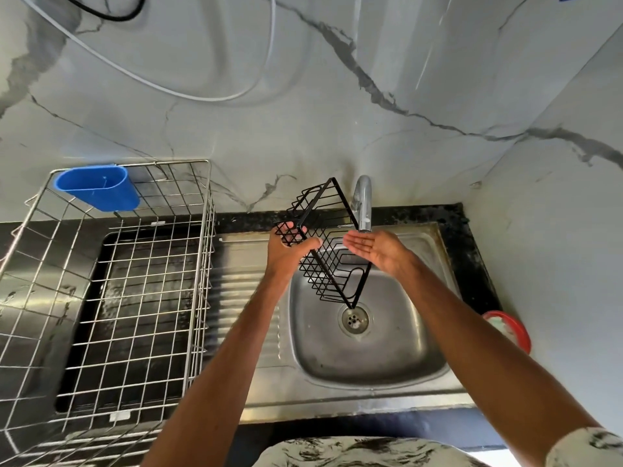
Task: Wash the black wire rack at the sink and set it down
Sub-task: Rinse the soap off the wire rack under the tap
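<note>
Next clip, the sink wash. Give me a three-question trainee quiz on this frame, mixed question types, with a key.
1. True or false: the left hand holds the black wire rack above the sink basin.
2. Where is the right hand? A) gripping the rack; B) open, palm up, under the faucet spout; C) flat on the basin floor.
3. What colour is the cutlery holder hung on the steel dish drainer?
Key: 1 true; 2 B; 3 blue.
</note>
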Demonstrator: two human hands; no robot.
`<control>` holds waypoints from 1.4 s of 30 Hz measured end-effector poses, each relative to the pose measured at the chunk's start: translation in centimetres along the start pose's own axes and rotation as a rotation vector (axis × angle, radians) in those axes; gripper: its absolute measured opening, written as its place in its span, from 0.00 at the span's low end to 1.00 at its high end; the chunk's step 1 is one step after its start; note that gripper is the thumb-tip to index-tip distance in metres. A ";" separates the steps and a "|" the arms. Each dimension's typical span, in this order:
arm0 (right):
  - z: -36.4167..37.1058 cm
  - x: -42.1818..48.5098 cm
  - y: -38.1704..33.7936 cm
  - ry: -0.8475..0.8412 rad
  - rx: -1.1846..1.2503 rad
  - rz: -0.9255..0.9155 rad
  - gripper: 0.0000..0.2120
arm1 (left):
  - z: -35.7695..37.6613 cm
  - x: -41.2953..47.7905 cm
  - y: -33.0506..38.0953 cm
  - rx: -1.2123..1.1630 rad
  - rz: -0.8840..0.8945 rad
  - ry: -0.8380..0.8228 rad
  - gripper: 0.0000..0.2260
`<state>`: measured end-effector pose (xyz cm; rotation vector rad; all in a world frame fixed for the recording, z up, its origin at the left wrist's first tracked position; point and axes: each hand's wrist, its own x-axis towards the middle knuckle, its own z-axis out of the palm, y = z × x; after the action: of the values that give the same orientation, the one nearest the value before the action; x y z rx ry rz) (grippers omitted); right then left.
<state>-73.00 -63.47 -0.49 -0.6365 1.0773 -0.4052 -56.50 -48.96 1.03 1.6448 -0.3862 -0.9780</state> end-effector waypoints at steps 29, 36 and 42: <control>-3.7 1.1 5.3 -0.236 -1.671 -0.298 0.27 | 0.6 -0.1 1.1 -0.024 0.039 0.015 0.41; -0.7 -4.9 9.2 -0.232 -1.026 -0.120 0.34 | 0.1 -0.5 0.8 -0.025 -0.021 0.031 0.34; 0.1 -4.4 9.5 -0.248 -0.724 -0.092 0.44 | 0.2 -1.4 0.8 -0.066 -0.017 0.026 0.23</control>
<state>-74.77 -53.66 -3.68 -1.3441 0.9455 0.0055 -57.31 -48.43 2.34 1.6018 -0.3196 -0.9715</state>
